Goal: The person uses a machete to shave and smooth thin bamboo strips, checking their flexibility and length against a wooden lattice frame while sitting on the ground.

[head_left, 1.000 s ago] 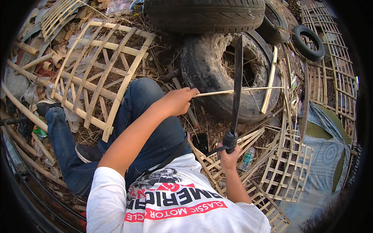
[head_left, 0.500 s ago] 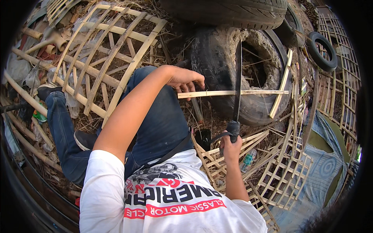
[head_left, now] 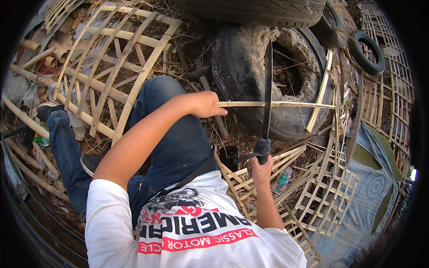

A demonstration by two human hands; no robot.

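My left hand point(head_left: 207, 104) is closed round the near end of a pale split bamboo strip point(head_left: 243, 104), which reaches to the right in front of a large worn tyre point(head_left: 232, 67). In my right hand point(head_left: 261, 166) I grip the black wrapped handle of a machete point(head_left: 267, 96). Its long dark blade points away from me and crosses over the strip. A loose black strap hangs from the handle. A second bamboo strip point(head_left: 320, 94) leans against the tyre's right side, by the far end of the held one.
More tyres lie behind, a big one point(head_left: 250, 10) and a small one point(head_left: 367, 52). A woven bamboo lattice point(head_left: 111, 67) is at the left, another point(head_left: 328, 203) at the lower right beside blue cloth point(head_left: 371, 183). A plastic bottle point(head_left: 283, 179) lies among strips near my right forearm.
My left hand has closed on the end of the bamboo strip, where its fingers hung loosely above it before. The machete stays upright across the strip in my right hand.
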